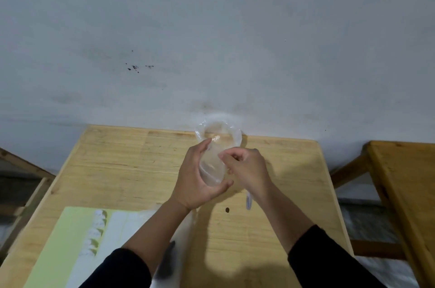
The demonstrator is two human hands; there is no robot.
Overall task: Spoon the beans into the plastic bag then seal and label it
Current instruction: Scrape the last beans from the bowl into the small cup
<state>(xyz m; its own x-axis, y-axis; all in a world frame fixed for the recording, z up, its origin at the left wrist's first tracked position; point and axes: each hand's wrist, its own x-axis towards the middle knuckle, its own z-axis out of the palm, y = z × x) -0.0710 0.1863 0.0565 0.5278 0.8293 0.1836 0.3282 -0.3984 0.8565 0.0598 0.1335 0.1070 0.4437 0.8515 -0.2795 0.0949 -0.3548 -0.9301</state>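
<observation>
So, both your hands are on the plastic bag, held above the wooden table.
Your left hand cups its lower end, thumb underneath; your right hand pinches the side, fingers curled. It's clear, crinkled, glinting, its mouth gaping wide toward the wall, and I can't make out anything inside.

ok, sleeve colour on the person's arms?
Black, both sleeves, seen plainly in the head view.
</observation>
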